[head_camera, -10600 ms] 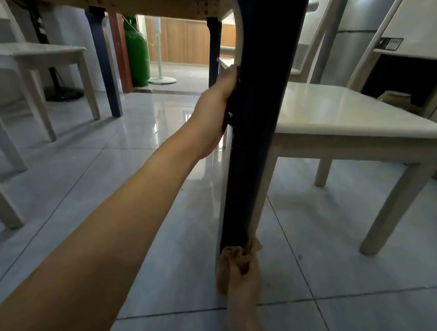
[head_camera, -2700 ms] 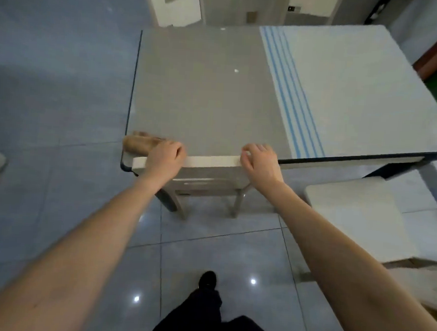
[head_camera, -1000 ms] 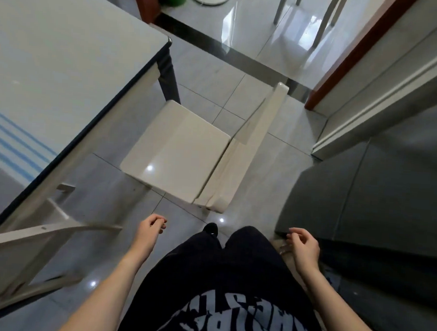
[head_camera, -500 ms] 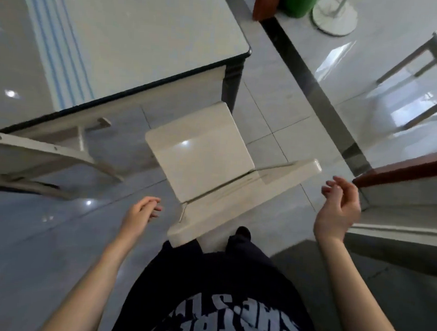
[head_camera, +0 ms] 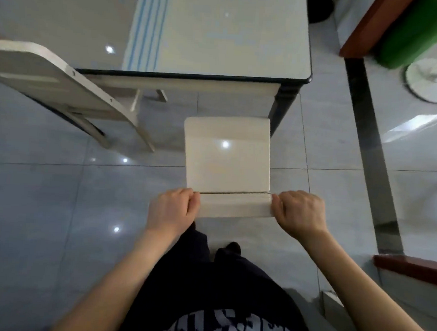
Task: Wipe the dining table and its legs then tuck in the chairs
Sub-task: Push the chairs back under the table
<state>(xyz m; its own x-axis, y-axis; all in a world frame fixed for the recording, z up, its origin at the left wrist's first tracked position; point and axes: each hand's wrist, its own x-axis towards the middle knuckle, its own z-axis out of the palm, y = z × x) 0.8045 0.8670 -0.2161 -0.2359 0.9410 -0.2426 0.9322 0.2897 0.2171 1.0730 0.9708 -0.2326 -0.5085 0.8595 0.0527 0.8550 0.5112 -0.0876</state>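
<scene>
A cream chair [head_camera: 226, 163] stands on the floor in front of me, its seat facing the dining table [head_camera: 220, 37] and a gap of floor between them. My left hand [head_camera: 172, 208] grips the left end of the chair's backrest [head_camera: 234, 206]. My right hand [head_camera: 300, 212] grips the right end. The table has a glossy grey top with blue stripes and a dark leg [head_camera: 283, 106] at its near right corner. A second cream chair [head_camera: 63, 89] sits at the left, its seat tucked under the table. No cloth is in view.
A dark threshold strip [head_camera: 371, 154] runs across the tiled floor at the right. Beyond it stand a white fan base [head_camera: 432, 78] and a green cylinder [head_camera: 415, 31]. A reddish wooden door frame [head_camera: 369, 28] flanks the opening. My legs are just behind the chair.
Half a second ago both hands were empty and apart beside the chair. Now each hand has closed on an end of the backrest, and I face the chair squarely.
</scene>
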